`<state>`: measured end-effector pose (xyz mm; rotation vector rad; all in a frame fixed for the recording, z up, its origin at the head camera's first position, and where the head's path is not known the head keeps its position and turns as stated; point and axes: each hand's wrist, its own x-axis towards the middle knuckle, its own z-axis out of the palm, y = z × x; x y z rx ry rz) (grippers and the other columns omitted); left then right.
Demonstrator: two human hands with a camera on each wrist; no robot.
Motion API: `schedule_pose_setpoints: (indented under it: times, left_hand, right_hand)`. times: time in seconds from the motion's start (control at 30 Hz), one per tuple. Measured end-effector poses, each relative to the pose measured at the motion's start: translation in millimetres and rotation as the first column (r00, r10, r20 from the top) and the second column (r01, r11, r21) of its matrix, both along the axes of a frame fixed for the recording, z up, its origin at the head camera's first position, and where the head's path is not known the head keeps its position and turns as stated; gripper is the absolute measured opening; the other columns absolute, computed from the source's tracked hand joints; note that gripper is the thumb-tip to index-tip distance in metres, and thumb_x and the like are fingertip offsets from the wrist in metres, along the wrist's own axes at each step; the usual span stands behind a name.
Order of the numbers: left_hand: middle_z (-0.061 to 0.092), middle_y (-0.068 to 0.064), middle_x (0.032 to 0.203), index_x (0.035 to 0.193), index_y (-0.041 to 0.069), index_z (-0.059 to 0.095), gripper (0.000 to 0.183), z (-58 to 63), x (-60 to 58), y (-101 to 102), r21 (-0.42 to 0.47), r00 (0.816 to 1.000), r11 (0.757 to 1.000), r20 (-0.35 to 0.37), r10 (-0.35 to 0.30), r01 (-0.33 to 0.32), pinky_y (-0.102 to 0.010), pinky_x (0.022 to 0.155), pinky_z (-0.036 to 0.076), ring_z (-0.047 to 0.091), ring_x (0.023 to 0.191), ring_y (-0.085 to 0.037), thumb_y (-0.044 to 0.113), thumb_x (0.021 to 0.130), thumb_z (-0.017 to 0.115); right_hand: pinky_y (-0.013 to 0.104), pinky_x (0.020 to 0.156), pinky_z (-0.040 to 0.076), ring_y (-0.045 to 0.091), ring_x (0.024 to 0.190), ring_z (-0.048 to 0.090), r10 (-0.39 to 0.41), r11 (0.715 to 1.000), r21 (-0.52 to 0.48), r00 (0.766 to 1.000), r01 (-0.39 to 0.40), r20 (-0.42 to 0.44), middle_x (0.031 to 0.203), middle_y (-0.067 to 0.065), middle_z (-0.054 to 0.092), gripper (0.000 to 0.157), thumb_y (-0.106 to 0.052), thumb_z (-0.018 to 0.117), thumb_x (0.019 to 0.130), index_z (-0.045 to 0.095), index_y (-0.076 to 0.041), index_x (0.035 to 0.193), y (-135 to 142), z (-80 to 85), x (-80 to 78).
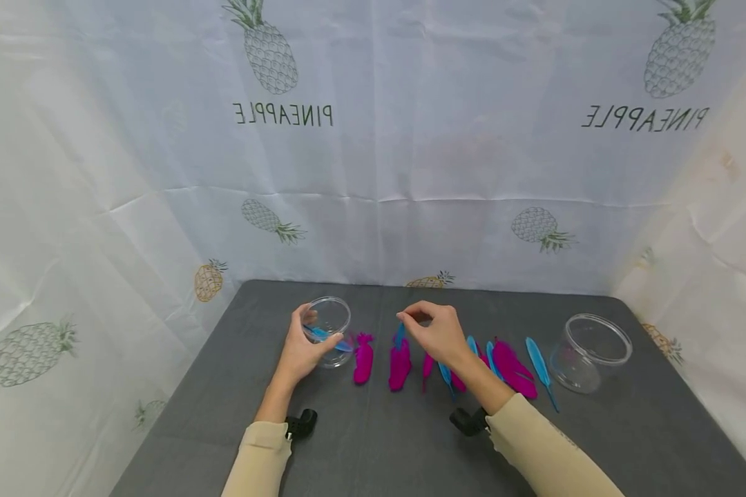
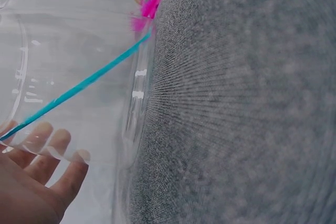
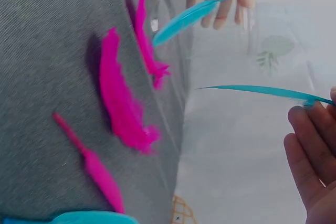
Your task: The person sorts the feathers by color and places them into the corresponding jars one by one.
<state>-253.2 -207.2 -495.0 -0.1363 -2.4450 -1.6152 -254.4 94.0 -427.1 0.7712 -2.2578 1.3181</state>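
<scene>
Right sleeve (image 1: 543, 445) foremost, right hand (image 1: 438, 333) pinches blue feather (image 3: 257, 91) right of the jar (image 1: 332, 320) left hand (image 1: 303, 348) grips; likely light, fragile, best held by quill (image 3: 321, 99).

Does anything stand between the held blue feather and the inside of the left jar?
Only the jar itself: its rim looks higher than the tip of the blue feather. The magenta feather between lies below, on the table.
</scene>
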Motion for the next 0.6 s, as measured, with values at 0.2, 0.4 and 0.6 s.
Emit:
schedule_pose_setpoints:
  times: [0.2, 0.4, 0.6]
  left_hand:
    - [0.041, -0.018, 0.151, 0.156, 0.014, 0.022, 0.097, -1.8, -0.9, -1, -0.004, 1.0, 1.0, -0.002, -0.001, 0.001, -0.061, 0.109, 0.037, 0.039, 0.141, -0.033, 0.039, 0.085, 0.083]
    - [0.041, -0.019, 0.151, 0.156, 0.013, 0.022, 0.097, -2.2, -1.6, 0, 0.004, 1.0, 1.0, -0.006, -0.002, 0.002, -0.061, 0.11, 0.036, 0.039, 0.141, -0.034, 0.039, 0.085, 0.083]
    - [0.04, -0.019, 0.151, 0.157, 0.011, 0.022, 0.098, -4.1, -1.2, 1, 0.007, 1.0, 1.0, -0.017, 0.0, 0.001, -0.06, 0.109, 0.037, 0.04, 0.14, -0.035, 0.038, 0.085, 0.083]
  right_hand:
    - [0.036, 0.073, 0.059, 0.012, 0.078, 0.07, -0.001, 1.0, -0.023, 0.999, 0.0, -0.042, 0.084, -0.004, 0.076, 0.004, -0.014, 0.076, 0.093, 0.078, -0.01, 0.094, -11, 12.2, -2.1]
    - [0.041, 0.078, 0.058, 0.014, 0.082, 0.07, 0.015, 0.999, -0.051, 0.997, -0.018, -0.069, 0.086, -0.003, 0.076, 0.005, -0.014, 0.075, 0.094, 0.078, -0.01, 0.095, -23, 29.6, -4.5]
    - [0.041, 0.078, 0.058, 0.019, 0.084, 0.071, 0.03, 0.996, -0.079, 0.993, -0.039, -0.115, 0.089, 0.003, 0.076, 0.008, -0.012, 0.076, 0.093, 0.078, -0.006, 0.097, -34, 41.7, -8.2]
